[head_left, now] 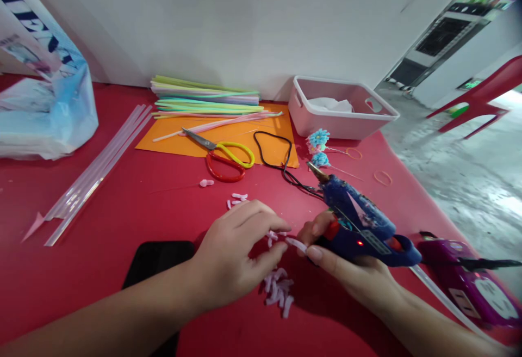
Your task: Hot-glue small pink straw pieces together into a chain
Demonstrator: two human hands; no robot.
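Note:
My right hand [346, 262] is closed around a blue hot glue gun [359, 221] with a small red light on it; its nozzle points up and left. The thumb and a finger of that hand also pinch a short lilac pipe cleaner piece [297, 245]. My left hand [244, 242] is curled in a pinch at the other end, by a small cluster of lilac pieces [272, 236] partly hidden by its fingers. Below lies a pile of cut lilac pieces [279, 291], and a few more pieces [237, 199] lie beyond the left hand.
Scissors [216, 153] and bundled pipe cleaners [207, 96] rest on orange paper [171, 147]. Clear glue sticks [98, 177] and a plastic bag [44, 101] are left. A phone [159, 264] lies under my left arm. Right are a pink basket [334, 123], blue flowers [319, 138] and a purple power strip [468, 281].

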